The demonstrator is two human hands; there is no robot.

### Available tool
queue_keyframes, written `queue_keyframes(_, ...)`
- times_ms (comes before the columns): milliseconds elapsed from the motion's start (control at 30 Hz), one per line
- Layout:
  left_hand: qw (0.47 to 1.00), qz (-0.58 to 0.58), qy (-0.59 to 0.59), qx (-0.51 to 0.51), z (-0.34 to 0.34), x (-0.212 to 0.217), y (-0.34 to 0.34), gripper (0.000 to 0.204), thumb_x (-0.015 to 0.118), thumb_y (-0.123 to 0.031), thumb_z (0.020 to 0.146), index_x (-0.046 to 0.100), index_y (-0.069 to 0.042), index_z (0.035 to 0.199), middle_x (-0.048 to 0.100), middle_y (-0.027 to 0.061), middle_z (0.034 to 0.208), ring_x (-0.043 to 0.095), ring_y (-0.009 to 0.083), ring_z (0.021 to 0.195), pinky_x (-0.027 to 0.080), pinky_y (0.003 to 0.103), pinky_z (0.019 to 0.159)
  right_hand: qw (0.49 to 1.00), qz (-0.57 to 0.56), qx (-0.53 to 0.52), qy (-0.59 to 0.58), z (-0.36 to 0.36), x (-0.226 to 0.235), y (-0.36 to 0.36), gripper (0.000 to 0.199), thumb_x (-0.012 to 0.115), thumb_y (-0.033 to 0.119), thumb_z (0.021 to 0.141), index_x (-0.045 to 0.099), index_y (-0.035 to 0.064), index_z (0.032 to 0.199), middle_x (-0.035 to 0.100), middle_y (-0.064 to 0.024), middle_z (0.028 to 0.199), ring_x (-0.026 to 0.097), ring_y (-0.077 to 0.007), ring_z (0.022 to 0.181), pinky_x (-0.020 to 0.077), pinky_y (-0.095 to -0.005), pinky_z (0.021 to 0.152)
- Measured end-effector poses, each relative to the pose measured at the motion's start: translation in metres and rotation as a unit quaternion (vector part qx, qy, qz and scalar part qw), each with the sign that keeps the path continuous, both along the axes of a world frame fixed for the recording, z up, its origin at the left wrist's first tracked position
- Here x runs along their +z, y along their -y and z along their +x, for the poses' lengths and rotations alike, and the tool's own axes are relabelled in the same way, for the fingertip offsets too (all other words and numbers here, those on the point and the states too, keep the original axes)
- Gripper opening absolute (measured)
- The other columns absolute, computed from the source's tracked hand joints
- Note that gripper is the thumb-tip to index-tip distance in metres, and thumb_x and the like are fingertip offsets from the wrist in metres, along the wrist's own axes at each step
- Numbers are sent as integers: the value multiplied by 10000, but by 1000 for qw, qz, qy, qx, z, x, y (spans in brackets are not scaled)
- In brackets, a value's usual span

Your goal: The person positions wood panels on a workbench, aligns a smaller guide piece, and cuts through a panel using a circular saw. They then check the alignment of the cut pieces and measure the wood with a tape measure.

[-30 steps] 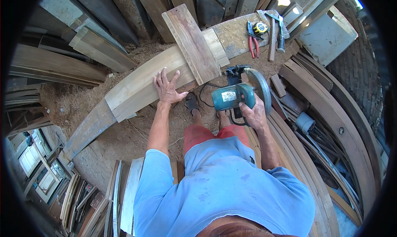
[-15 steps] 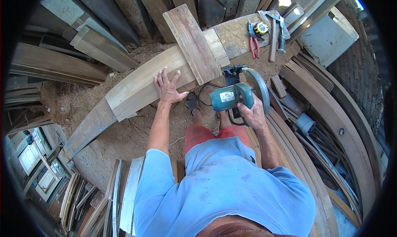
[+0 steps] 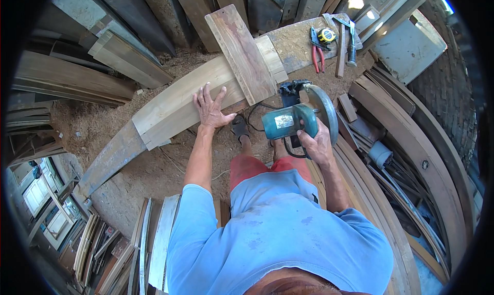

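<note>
Left hand [image 3: 211, 110]: fingers fanned wide over the pale wood, thumb out to the side; a flat, firm press like that should steady it best, well apart from the blade.
Right hand [image 3: 318, 143]: wrapped round the handle of the circular saw [image 3: 282, 121]; a solid grip, and I'd want the wrist in line with it.
Saw: just beside the near end of the crosswise board [image 3: 242, 58]; whether they touch, I can't tell.
Pale wood [image 3: 177, 102]: lying along the tabletop [image 3: 110, 156], under the crosswise board, which should lie snug and unmoving.
Cord [image 3: 250, 119]: looped near the feet, best clear of the blade.
Far end: pliers [image 3: 318, 59] and tape measure [image 3: 327, 36], sensibly out of the way.
</note>
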State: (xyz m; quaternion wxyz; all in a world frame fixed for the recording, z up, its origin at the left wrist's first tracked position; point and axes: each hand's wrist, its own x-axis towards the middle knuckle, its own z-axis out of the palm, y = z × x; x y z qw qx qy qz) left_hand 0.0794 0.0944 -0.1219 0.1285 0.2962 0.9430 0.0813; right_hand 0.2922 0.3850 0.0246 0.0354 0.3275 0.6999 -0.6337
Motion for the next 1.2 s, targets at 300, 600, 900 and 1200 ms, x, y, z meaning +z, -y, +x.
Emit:
queue_keyframes(300,1000,2,25,16,-2,5,-2,1112,940,-535,500,483,-374,1501,210,201,1617,138,443,1518,56,668,1233,996,29,86,-16,-35,21,16,244,681,109,873,630,-4,1084,599,-50,863,563,-159,799,490,-342,779)
queue_keyframes(600,999,25,36,19,-2,4,1,1104,939,-542,502,492,-367,1496,210,212,1624,130,455,1521,14,668,1235,991,20,127,-23,-56,-3,42,302,675,111,874,621,-12,1144,635,-99,906,613,-211,853,502,-364,835)
queue_keyframes(900,999,12,39,23,-3,0,0,1012,839,-667,584,526,-354,1494,204,228,1633,110,463,1528,-26,668,1236,990,-59,121,-42,-78,-4,57,297,616,40,853,628,-3,1147,640,-64,937,599,-156,885,497,-325,851)
queue_keyframes(1200,999,13,30,15,-3,-5,2,979,867,-565,598,527,-341,1488,217,240,1623,138,483,1514,1,680,1231,989,-60,124,-46,-103,-12,54,302,622,39,836,625,-22,1132,635,-68,939,596,-161,890,495,-327,848)
